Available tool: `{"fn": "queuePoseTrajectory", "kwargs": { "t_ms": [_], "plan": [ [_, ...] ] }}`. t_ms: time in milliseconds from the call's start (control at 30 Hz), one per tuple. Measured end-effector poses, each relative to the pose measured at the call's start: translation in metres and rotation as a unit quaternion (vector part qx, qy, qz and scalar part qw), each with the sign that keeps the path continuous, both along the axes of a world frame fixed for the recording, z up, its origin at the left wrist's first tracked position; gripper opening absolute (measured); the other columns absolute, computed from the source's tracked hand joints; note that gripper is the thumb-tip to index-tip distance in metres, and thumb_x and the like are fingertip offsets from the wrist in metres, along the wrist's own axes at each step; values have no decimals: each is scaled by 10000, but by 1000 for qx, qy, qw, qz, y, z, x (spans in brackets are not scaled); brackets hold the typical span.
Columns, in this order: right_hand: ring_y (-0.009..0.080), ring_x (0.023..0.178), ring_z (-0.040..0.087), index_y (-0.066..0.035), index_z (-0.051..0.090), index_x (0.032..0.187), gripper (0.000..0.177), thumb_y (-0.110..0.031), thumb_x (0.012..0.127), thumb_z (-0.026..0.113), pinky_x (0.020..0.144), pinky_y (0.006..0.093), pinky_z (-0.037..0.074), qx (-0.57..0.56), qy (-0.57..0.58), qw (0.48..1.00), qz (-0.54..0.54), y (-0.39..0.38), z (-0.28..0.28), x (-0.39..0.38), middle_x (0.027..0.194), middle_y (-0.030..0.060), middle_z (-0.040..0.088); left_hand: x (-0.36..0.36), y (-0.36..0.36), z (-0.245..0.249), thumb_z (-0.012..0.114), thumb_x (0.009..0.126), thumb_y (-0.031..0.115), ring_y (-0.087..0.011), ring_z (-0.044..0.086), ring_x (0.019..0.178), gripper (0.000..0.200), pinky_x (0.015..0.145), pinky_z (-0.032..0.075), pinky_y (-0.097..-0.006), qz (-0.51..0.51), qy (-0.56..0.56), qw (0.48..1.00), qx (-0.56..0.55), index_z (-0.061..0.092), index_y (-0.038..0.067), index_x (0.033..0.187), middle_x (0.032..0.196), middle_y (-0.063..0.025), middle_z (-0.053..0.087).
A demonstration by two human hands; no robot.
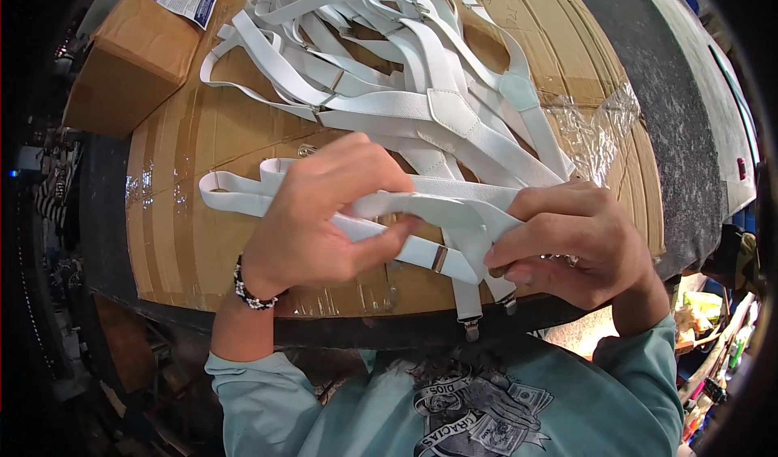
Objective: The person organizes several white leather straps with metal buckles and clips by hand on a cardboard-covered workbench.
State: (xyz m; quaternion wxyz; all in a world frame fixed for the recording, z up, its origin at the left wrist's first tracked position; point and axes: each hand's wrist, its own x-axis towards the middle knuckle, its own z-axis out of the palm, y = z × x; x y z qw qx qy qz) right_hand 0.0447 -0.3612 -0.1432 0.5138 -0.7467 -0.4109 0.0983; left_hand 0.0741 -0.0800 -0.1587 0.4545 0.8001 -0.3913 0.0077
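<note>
A cardboard-covered table [178, 238] carries a pile of white suspenders [389, 68]. Just below the pile, the fingers of the left hand [316, 214] and right hand [575, 242] pinch one suspender [454, 214], seemingly mid-fold. A neat fold calls for aligned straps.

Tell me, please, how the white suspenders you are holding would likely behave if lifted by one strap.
Probably floppy: the white suspenders fold and bend between the left hand and right hand. The metal clips dangle below the hands, so the ends would likely swing. Lifted near the pile, a strap might snag on the tangled loops.
</note>
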Motion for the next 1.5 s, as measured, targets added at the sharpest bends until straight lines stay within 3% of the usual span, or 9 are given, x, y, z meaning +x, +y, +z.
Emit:
{"fn": "queuePoseTrajectory", "kwargs": {
  "t_ms": [67, 167, 333, 500, 633, 867, 1033, 1167, 1500],
  "plan": [
    [303, 692, 631, -60, 686, 985, 179, 5, 822, 718, 597, 401, 475, -7, -9, 1000, -9, 1, -1, -1, 836, 88, 623, -6, -6, 3, 830, 709, 19, -199, 585, 710, 295, 641, 429, -319, -17, 46, 999, 18, 724, 54, 982, 786, -60, 664],
    [279, 704, 634, -54, 695, 987, 184, 1, 814, 725, 603, 384, 480, -7, -50, 999, -20, 1, -6, 1, 867, 94, 631, -13, -15, -6, 817, 718, 26, -186, 544, 626, 272, 611, 399, -322, -36, 2, 999, 18, 743, 30, 980, 719, -53, 629],
    [183, 699, 624, 4, 699, 1010, 172, -72, 856, 695, 606, 306, 492, 40, -193, 975, -107, -3, 2, 16, 1036, 188, 661, -20, -20, -12, 769, 742, -8, -207, 526, 555, 292, 556, 389, -335, 49, -134, 990, 3, 725, -20, 1030, 691, -59, 607],
    [155, 692, 631, 105, 603, 1068, 206, 10, 899, 674, 577, 268, 492, 79, -98, 984, -123, 12, 1, -10, 873, 167, 665, -31, -31, -26, 739, 725, -57, -198, 515, 521, 365, 517, 413, -335, 67, -200, 977, 17, 691, -76, 1087, 722, -59, 636],
    [180, 731, 657, 106, 600, 1051, 192, 100, 871, 664, 631, 292, 517, 38, -24, 988, -151, 18, -9, -9, 884, 177, 675, -34, -34, -32, 737, 725, -63, -176, 516, 516, 435, 518, 435, -311, 66, -185, 980, 33, 671, -100, 1154, 743, -54, 641],
    [206, 738, 667, 98, 605, 1047, 214, 104, 852, 694, 643, 307, 523, 30, -107, 985, -134, 22, -16, -3, 869, 189, 682, -33, -34, -34, 727, 737, -55, -176, 566, 547, 481, 538, 466, -316, 46, -196, 976, 84, 648, -132, 1204, 750, -64, 642],
    [211, 712, 674, 96, 613, 1039, 233, 75, 842, 735, 599, 304, 525, 16, -115, 986, -124, 23, -13, -1, 831, 200, 685, -29, -37, -46, 682, 703, 17, -151, 566, 576, 470, 541, 464, -296, 45, -278, 958, 56, 644, -193, 1122, 702, -65, 579],
    [215, 699, 687, 88, 623, 1040, 251, 58, 831, 758, 586, 303, 536, 9, -154, 979, -130, 25, -16, 0, 823, 205, 688, -31, -34, -34, 748, 741, -48, -253, 667, 637, 341, 528, 507, -334, 13, -236, 968, 84, 637, -224, 1011, 884, -242, 703],
    [232, 675, 689, 75, 632, 1028, 259, 66, 806, 765, 572, 308, 539, 13, -158, 978, -134, 26, -22, 3, 817, 212, 679, -35, -36, -34, 678, 800, -45, -246, 659, 627, 245, 499, 479, -326, 33, -235, 966, 102, 635, -220, 967, 924, -278, 707]
  ]
}}
